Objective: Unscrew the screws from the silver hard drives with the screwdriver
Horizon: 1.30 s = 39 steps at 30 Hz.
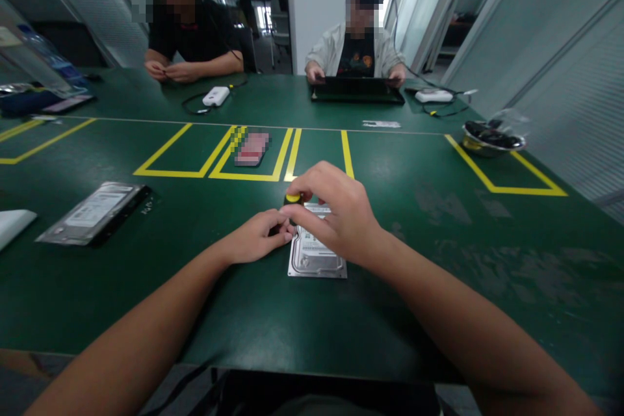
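Observation:
A silver hard drive [316,263] lies flat on the green table before me, its far part covered by my right hand. My right hand [336,208] is closed, thumb and fingers round the black-and-yellow handle of a screwdriver [293,198], held above the drive's far left corner. Its shaft and tip are hidden. My left hand [258,234] rests at the drive's left edge, just below the handle. Its fingers are curled together; what lies between them, if anything, cannot be made out.
Another hard drive [100,211] lies at the left, near a white object [14,224]. Yellow tape [170,173] marks rectangles across the table; a pinkish phone-shaped item [252,148] lies in one. A metal bowl [492,143] with dark contents stands right. Two people sit opposite, one holding a black tray [358,92].

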Each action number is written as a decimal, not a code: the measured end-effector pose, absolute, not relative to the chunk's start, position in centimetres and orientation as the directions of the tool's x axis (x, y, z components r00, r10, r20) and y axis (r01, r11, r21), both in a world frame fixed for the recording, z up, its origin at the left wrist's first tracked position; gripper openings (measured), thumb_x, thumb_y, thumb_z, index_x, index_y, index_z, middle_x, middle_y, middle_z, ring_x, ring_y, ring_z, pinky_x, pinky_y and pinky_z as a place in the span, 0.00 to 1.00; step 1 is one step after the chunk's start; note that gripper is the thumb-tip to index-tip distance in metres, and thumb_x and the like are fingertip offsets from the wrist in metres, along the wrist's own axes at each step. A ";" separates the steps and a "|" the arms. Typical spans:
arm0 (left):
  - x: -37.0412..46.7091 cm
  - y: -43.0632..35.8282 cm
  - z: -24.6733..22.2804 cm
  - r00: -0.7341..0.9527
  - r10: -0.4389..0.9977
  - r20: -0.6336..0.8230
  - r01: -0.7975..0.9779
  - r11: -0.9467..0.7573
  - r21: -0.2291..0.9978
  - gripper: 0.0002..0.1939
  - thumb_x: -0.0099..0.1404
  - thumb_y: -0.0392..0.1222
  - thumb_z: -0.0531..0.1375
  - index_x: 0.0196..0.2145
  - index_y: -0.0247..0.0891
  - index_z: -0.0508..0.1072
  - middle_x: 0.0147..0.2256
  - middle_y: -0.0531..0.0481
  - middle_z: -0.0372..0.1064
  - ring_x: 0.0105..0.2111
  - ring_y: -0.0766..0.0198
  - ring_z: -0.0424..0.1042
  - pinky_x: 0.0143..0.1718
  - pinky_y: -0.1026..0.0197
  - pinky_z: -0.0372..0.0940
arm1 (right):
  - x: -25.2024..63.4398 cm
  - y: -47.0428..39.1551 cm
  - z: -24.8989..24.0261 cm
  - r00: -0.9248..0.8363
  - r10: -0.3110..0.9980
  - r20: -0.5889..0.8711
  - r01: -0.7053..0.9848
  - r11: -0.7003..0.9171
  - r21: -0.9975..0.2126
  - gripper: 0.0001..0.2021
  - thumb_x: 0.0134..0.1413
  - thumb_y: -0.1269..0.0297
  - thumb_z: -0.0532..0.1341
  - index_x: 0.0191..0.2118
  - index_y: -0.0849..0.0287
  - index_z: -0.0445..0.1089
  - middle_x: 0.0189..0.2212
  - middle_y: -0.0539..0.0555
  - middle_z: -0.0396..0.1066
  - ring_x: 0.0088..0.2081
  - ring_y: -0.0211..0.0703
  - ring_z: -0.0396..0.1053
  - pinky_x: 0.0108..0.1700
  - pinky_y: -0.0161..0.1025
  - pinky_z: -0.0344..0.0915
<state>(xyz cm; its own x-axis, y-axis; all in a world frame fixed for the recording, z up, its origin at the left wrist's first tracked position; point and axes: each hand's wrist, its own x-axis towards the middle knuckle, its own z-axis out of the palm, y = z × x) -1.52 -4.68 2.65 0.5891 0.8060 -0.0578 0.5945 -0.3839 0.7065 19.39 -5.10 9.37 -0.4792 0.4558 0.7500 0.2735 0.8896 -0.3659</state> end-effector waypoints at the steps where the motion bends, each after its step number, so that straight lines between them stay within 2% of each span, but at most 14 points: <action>1: -1.5 -4.7 2.7 0.588 0.807 -0.059 0.597 -0.383 0.705 0.12 0.66 0.47 0.56 0.37 0.35 0.72 0.33 0.49 0.70 0.34 0.60 0.68 0.38 0.58 0.66 | 19.4 -5.1 9.4 -0.469 0.469 0.749 0.297 0.882 -0.366 0.06 0.61 0.63 0.60 0.37 0.60 0.69 0.33 0.52 0.71 0.36 0.40 0.66 0.39 0.38 0.64; 5: -1.5 -4.7 2.7 0.580 0.812 -0.064 0.605 -0.377 0.701 0.12 0.66 0.46 0.56 0.37 0.35 0.72 0.33 0.49 0.71 0.34 0.60 0.69 0.37 0.58 0.65 | 19.4 -5.0 9.3 -0.445 0.478 0.757 0.323 0.875 -0.362 0.08 0.59 0.62 0.62 0.36 0.62 0.69 0.32 0.53 0.69 0.36 0.40 0.65 0.38 0.38 0.63; 10: -1.6 -4.7 2.5 0.589 0.806 -0.057 0.591 -0.381 0.711 0.11 0.66 0.46 0.56 0.36 0.35 0.71 0.33 0.49 0.70 0.34 0.60 0.69 0.37 0.58 0.65 | 19.4 -5.1 9.4 -0.447 0.467 0.763 0.302 0.882 -0.363 0.06 0.61 0.64 0.60 0.35 0.61 0.69 0.32 0.54 0.70 0.36 0.40 0.66 0.39 0.39 0.64; 16: -1.7 -4.6 2.3 0.594 0.803 -0.050 0.580 -0.385 0.718 0.11 0.66 0.46 0.56 0.37 0.35 0.71 0.34 0.49 0.70 0.35 0.60 0.68 0.37 0.58 0.65 | 19.6 -5.0 9.7 -0.506 0.453 0.734 0.211 0.890 -0.404 0.05 0.61 0.69 0.58 0.41 0.59 0.70 0.40 0.55 0.75 0.44 0.41 0.72 0.49 0.41 0.67; 20: -1.6 -4.7 2.5 0.587 0.808 -0.056 0.591 -0.380 0.712 0.11 0.66 0.46 0.56 0.36 0.35 0.71 0.33 0.49 0.70 0.34 0.60 0.68 0.37 0.58 0.65 | 19.6 -4.9 9.6 -0.470 0.469 0.748 0.237 0.883 -0.405 0.06 0.59 0.65 0.61 0.40 0.60 0.71 0.38 0.56 0.70 0.41 0.42 0.69 0.43 0.41 0.68; 22: -1.6 -4.7 2.5 0.592 0.804 -0.050 0.581 -0.383 0.718 0.11 0.66 0.46 0.56 0.37 0.35 0.71 0.33 0.49 0.70 0.34 0.60 0.68 0.38 0.57 0.65 | 19.5 -4.9 9.5 -0.456 0.467 0.757 0.248 0.884 -0.396 0.05 0.59 0.66 0.60 0.39 0.61 0.71 0.36 0.56 0.70 0.40 0.42 0.68 0.42 0.40 0.68; 26: -1.7 -4.6 2.3 0.592 0.804 -0.047 0.568 -0.376 0.732 0.11 0.65 0.47 0.56 0.38 0.36 0.72 0.33 0.49 0.70 0.34 0.60 0.68 0.39 0.57 0.66 | 19.6 -4.8 9.6 -0.499 0.428 0.754 0.199 0.903 -0.381 0.07 0.60 0.72 0.56 0.41 0.60 0.71 0.40 0.56 0.74 0.45 0.43 0.71 0.50 0.43 0.67; 28: -1.6 -4.7 2.4 0.585 0.810 -0.049 0.573 -0.369 0.732 0.12 0.65 0.47 0.56 0.37 0.36 0.72 0.34 0.49 0.70 0.34 0.60 0.68 0.39 0.56 0.66 | 19.5 -4.8 9.5 -0.511 0.424 0.748 0.187 0.904 -0.384 0.07 0.61 0.70 0.57 0.42 0.59 0.70 0.41 0.56 0.75 0.46 0.43 0.71 0.51 0.44 0.67; 32: -1.6 -4.7 2.4 0.580 0.813 -0.054 0.579 -0.365 0.729 0.11 0.65 0.47 0.57 0.37 0.36 0.72 0.34 0.49 0.70 0.35 0.60 0.68 0.39 0.56 0.66 | 19.4 -4.8 9.2 -0.455 0.450 0.768 0.242 0.893 -0.380 0.06 0.60 0.64 0.61 0.40 0.60 0.71 0.39 0.57 0.71 0.42 0.43 0.69 0.44 0.42 0.68; 35: -1.7 -4.6 2.1 0.590 0.806 -0.042 0.565 -0.375 0.735 0.11 0.65 0.46 0.56 0.38 0.36 0.72 0.33 0.49 0.70 0.35 0.60 0.68 0.39 0.56 0.66 | 19.2 -4.9 9.1 -0.430 0.454 0.781 0.253 0.890 -0.378 0.05 0.60 0.68 0.59 0.39 0.61 0.72 0.38 0.57 0.70 0.42 0.42 0.69 0.44 0.42 0.68; 39: -1.8 -4.5 1.9 0.591 0.807 -0.023 0.549 -0.380 0.745 0.12 0.65 0.47 0.57 0.38 0.36 0.72 0.33 0.49 0.70 0.35 0.59 0.68 0.39 0.56 0.66 | 19.2 -4.9 9.0 -0.466 0.427 0.775 0.205 0.904 -0.375 0.12 0.60 0.74 0.54 0.46 0.60 0.70 0.44 0.57 0.74 0.49 0.43 0.71 0.52 0.45 0.67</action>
<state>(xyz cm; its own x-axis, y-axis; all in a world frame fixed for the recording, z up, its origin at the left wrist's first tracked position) -1.80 -4.53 1.87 0.5906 0.8066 -0.0234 0.5485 -0.3800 0.7448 19.19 -4.91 9.01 -0.4662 0.4267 0.7750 0.2049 0.9043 -0.3746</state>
